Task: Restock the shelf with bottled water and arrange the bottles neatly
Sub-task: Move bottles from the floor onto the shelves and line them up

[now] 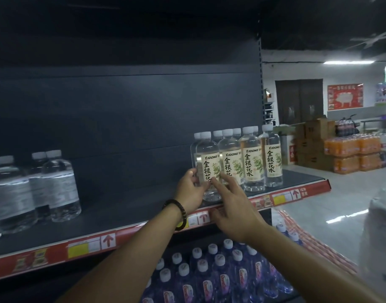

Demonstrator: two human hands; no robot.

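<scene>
A dark shelf [126, 215] with a red price strip holds several clear bottles with cream labels and white caps [252, 162] at its right end. My left hand [191, 189] wraps the lower part of the leftmost front bottle [207, 156], which stands on the shelf. My right hand [233, 206] reaches in from the right with fingers spread, its fingertips touching the same bottle's lower label. Larger clear water bottles [58, 184] stand at the shelf's left end.
The shelf's middle stretch between the two bottle groups is bare. Below it, blue-tinted bottles with white caps [211, 272] fill the lower shelf. To the right are a shiny floor, stacked orange drink packs [354, 154] and cardboard boxes [314, 132].
</scene>
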